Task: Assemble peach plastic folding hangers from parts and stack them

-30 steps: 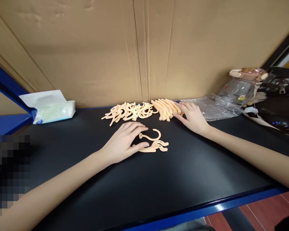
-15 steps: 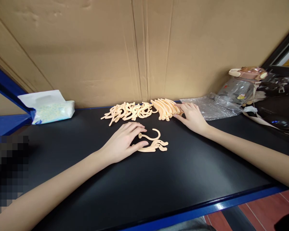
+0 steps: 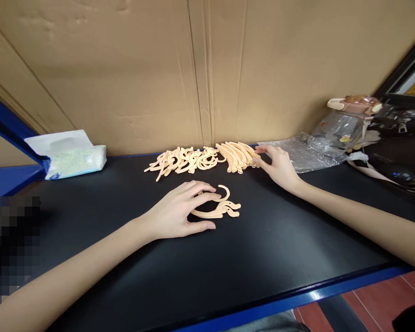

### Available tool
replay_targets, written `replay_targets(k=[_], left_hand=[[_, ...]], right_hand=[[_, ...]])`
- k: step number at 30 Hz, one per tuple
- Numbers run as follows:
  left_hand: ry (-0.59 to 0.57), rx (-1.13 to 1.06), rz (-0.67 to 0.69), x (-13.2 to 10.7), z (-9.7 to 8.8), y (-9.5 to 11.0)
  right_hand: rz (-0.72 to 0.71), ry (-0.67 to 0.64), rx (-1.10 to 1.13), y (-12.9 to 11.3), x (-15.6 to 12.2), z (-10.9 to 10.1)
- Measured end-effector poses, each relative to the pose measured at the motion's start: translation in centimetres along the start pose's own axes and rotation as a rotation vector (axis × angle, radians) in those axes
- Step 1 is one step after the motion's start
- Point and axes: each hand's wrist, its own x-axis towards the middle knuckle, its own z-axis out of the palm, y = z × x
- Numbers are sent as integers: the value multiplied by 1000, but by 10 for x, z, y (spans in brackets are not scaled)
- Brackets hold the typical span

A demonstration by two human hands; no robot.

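My left hand [image 3: 183, 207] is open, thumb spread away from the fingers, over a few loose beige curved pieces. One of these is a hook-shaped piece [image 3: 224, 193], partly under my fingertips. Just in front of it lie several slim curved pieces [image 3: 216, 212] with small holes at their ends. My right hand [image 3: 275, 163] is open at the right end of a neat row of curved strips [image 3: 237, 157], fingertips touching or very near the last ones. Left of that row spreads a jumbled pile of beige hook-shaped pieces [image 3: 185, 159].
A clear plastic bag [image 3: 300, 152] lies behind my right hand. Beyond it stand a transparent bottle with a brown lid [image 3: 346, 120] and a dark bag [image 3: 397, 147]. A pack of tissues [image 3: 76, 161] sits at the left. A cardboard wall [image 3: 141, 83] rises behind the black table [image 3: 200, 267].
My left hand has opened wider, its thumb coming nearer the table's front and its fingers reaching over the hook-shaped piece. My right hand's fingers have spread slightly at the row.
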Motion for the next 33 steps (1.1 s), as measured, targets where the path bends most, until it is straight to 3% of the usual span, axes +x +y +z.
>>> replay_targets(k=[12,17,20,25,29,33], left_hand=[[-1,-6,-8,-1,1,-1],[31,20,-46,0,1,0],[149,12,-165,-1,4,-2],[441,-120,-400,0,8,-13],[444,-171,-416,1,9,-18],[342,-117,-382,3,8,-21]], right_hand=[[161,153,219,3,4,-4],[154,167,325,-4,1,-6],[21,174,317,-11,-4,-7],[-464,96,148,-29,-13,-13],[-769,-27,110,-39,-18,-18],[-817,-119,122,-41,-20,-18]])
